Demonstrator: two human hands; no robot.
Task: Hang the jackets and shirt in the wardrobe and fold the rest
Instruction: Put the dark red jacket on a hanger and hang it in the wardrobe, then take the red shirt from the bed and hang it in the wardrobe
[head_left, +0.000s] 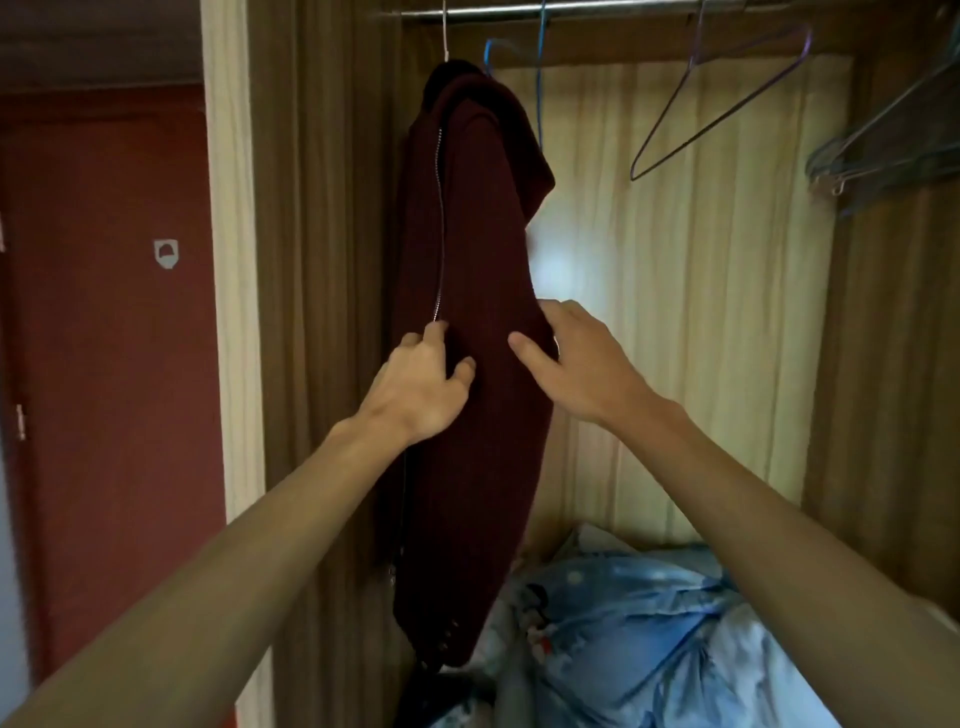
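A dark maroon hooded jacket (478, 249) with a silver zipper hangs on a white hanger (445, 31) from the wardrobe rail (571, 6), at the left of the wardrobe. My left hand (423, 384) rests on the jacket's front beside the zipper, fingers loosely bent against the cloth. My right hand (576, 358) touches the jacket's right edge with its fingers mostly straight. Neither hand plainly grips the cloth.
Empty wire hangers hang on the rail: a blue hanger (540, 78), a purple hanger (727, 98) and several more at far right (883, 150). Light blue bedding (649, 623) is piled on the wardrobe floor. A red door (104, 364) stands at left.
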